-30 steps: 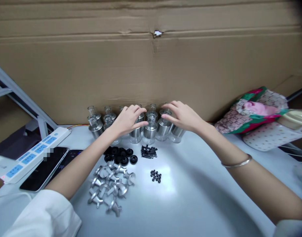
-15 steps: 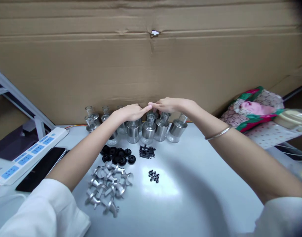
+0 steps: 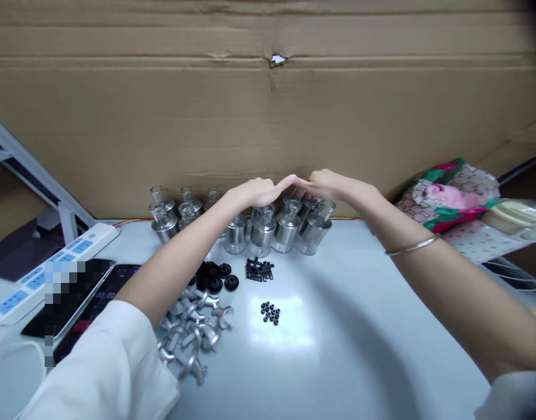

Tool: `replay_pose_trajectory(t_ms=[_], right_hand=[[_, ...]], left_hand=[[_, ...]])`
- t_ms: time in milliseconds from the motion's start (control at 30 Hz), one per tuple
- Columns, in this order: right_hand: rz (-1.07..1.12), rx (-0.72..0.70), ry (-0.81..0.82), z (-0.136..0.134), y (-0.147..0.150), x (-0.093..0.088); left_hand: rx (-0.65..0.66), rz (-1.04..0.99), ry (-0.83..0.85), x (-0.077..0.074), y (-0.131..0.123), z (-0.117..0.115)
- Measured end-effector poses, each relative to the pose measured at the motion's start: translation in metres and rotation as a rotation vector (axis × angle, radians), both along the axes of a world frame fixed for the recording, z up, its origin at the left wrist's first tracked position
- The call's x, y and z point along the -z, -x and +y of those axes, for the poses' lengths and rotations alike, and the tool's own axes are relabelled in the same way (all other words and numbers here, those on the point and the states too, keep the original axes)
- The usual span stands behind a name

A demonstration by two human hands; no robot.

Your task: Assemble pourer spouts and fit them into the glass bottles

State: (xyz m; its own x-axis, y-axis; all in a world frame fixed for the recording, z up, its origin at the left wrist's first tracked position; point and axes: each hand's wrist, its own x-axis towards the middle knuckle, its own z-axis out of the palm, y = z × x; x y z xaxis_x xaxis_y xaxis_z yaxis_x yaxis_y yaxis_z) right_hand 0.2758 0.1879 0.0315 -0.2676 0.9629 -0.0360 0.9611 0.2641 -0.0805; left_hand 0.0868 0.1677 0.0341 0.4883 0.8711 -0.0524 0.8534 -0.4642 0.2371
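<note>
My left hand [image 3: 263, 192] and my right hand [image 3: 328, 183] are raised above a row of glass bottles with metal sleeves [image 3: 263, 230]. One stretched finger or thumb of each hand points inward, and the tips meet or nearly meet. Neither hand shows anything held; the other fingers are partly hidden. Below, on the table, lie small black lever-like parts [image 3: 259, 270], a cluster of tiny black rings [image 3: 270, 313], round black caps [image 3: 215, 284] and a heap of silver metal spouts [image 3: 193, 332]. My left forearm covers part of the caps and spouts.
A white power strip [image 3: 53, 274] and two phones [image 3: 97, 297] lie at the left on the pale table [image 3: 338, 361]. A cardboard wall [image 3: 268, 116] stands behind the bottles. On the right are a patterned cloth bag [image 3: 452, 198] and a beige container [image 3: 517, 219].
Both hands have shifted right, their pointing tips still together. My left forearm has moved right too, showing more of the phones and covering more of the caps.
</note>
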Motion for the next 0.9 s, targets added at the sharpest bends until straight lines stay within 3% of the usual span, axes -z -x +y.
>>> replay_pose_trajectory(t_ms=[467,700,800,900], right_hand=[[0.046,-0.109,-0.070,-0.013,0.004,0.002],[0.004,-0.084,-0.247,-0.034,-0.004,-0.007],[0.065,-0.233,-0.358,-0.048,0.011,-0.012],[0.156,-0.449,-0.289,-0.060,0.034,-0.009]], left_hand=[[-0.009,-0.006,-0.180,-0.009,0.009,-0.008],[-0.064,0.101,-0.282,-0.025,0.058,0.002],[-0.134,0.219,-0.245,-0.023,0.083,0.003],[-0.150,0.267,-0.248,-0.016,0.096,0.000]])
